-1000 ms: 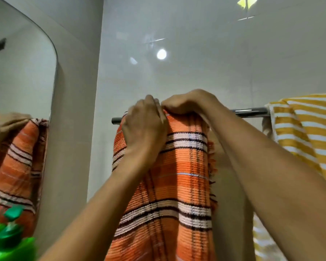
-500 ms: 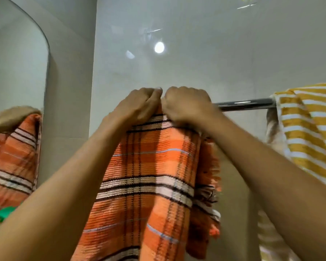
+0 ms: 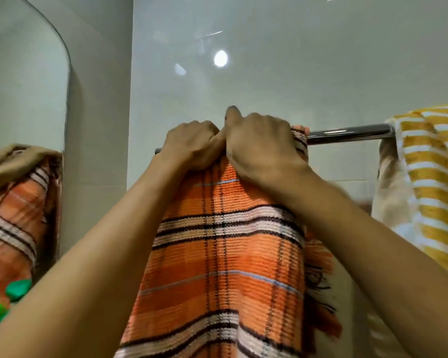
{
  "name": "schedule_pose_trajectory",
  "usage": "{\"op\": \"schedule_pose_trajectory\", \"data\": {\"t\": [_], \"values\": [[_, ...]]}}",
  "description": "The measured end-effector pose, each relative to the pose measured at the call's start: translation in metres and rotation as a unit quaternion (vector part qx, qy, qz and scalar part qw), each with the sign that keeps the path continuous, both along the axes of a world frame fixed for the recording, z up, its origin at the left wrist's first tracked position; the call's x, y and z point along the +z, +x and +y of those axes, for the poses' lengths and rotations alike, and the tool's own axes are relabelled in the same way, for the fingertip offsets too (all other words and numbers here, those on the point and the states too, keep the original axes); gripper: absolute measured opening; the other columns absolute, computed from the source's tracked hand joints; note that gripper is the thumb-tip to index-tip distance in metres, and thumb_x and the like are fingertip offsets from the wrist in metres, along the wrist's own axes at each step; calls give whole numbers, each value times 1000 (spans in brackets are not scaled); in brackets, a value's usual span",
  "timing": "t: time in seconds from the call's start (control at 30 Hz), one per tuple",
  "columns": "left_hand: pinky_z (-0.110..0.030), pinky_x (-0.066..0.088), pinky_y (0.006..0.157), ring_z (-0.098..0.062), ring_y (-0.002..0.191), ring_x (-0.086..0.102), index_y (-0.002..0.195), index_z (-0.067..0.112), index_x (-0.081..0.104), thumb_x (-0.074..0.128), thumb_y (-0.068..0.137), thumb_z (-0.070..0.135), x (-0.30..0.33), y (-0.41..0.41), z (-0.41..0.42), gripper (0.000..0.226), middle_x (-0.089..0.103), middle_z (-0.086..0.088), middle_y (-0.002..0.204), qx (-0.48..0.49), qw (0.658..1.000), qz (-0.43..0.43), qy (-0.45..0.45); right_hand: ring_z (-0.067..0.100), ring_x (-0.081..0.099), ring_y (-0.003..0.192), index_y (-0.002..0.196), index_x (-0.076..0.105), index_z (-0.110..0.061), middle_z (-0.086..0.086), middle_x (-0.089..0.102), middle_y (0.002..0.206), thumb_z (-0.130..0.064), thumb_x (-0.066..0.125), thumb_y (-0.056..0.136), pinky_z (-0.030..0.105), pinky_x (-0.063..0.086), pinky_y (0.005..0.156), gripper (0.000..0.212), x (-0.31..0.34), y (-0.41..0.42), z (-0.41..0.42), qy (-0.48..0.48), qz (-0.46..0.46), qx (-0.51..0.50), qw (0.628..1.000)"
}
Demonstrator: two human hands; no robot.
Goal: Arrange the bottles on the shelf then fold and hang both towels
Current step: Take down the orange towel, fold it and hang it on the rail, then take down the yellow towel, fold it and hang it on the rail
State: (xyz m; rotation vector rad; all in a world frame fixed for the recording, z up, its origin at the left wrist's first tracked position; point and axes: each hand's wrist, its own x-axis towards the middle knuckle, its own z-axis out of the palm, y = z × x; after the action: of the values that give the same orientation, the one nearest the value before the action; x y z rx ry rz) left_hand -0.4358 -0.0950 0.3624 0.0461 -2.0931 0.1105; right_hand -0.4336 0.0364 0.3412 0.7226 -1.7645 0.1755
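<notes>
An orange plaid towel (image 3: 225,259) with black and white stripes hangs over the chrome towel bar (image 3: 347,131) on the white tiled wall. My left hand (image 3: 192,146) and my right hand (image 3: 261,146) sit side by side on the top fold, fingers curled around the cloth at the bar. The towel's fringed edge shows at its right side. A yellow and white striped towel (image 3: 435,177) hangs over the bar's right end. The bar's left part is hidden behind my hands and the orange towel.
A mirror (image 3: 23,99) on the left wall reflects the orange towel and a hand. Green bottle tops (image 3: 16,293) show at the lower left edge. The side wall meets the tiled wall just left of the bar.
Both hands stay on the top of the orange towel and have shifted slightly right along the bar. The cloth hangs flatter and wider than before. The view has tilted a little.
</notes>
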Motion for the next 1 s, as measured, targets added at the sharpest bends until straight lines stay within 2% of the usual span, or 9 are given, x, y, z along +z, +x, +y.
{"op": "schedule_pose_trajectory", "data": {"t": [0.13,0.23,0.3,0.37,0.47,0.53,0.63,0.8,1.0], "values": [[-35,33,70,-30,76,48,62,15,48,16,94,48,-2,0,-1,57,53,-9,78,-32,999,-2,24,31,58,91,109,59,-12,13,65,105,-42,16,101,35,29,71,53,9,-8,5,-1,-39,-41,998],[-39,38,74,-32,78,50,64,15,47,14,98,42,-7,5,0,55,61,-18,89,-53,998,15,36,31,57,105,113,61,-12,14,63,117,-48,10,100,37,31,76,64,23,-8,1,30,-111,-57,992],[-44,38,83,-36,89,54,84,11,55,15,100,37,-10,9,4,50,64,-19,99,-65,997,23,37,31,54,116,120,58,-12,15,59,125,-46,9,100,39,36,85,64,27,-7,3,39,-148,-64,986],[-47,36,87,-38,97,53,100,9,52,18,101,33,-14,13,10,42,61,-19,104,-54,997,42,34,31,51,120,125,56,-11,15,56,130,-45,9,101,40,37,94,62,27,-1,5,44,-170,-69,982],[-44,36,83,-38,98,51,105,5,48,26,100,30,-25,23,21,34,58,-21,106,-26,993,96,62,31,50,122,127,53,-11,14,55,132,-45,10,101,42,35,97,61,22,8,8,58,-180,-74,979],[-43,34,89,-37,107,49,116,5,47,32,98,24,-36,30,30,31,55,-19,118,-17,991,114,68,31,48,124,129,51,-11,13,52,134,-45,13,100,44,33,99,59,14,14,13,65,-174,-75,980],[-42,30,102,-34,120,45,130,6,42,37,95,19,-51,43,46,38,48,-15,134,-30,987,140,70,28,36,135,141,36,-11,9,40,146,-45,16,99,50,22,109,57,2,20,27,67,-163,-54,983],[-41,30,104,-32,119,47,131,8,42,38,94,18,-68,63,91,39,49,-13,132,-71,983,148,78,22,25,143,145,31,-14,4,33,152,-42,17,100,51,3,118,55,-18,34,70,72,-143,-29,987],[-31,38,88,-27,112,50,125,11,47,41,93,15,-75,59,171,32,50,-8,127,-175,971,154,45,21,26,143,142,35,-14,4,39,149,-32,22,99,49,1,118,49,-32,41,147,42,-96,-69,992]]}}
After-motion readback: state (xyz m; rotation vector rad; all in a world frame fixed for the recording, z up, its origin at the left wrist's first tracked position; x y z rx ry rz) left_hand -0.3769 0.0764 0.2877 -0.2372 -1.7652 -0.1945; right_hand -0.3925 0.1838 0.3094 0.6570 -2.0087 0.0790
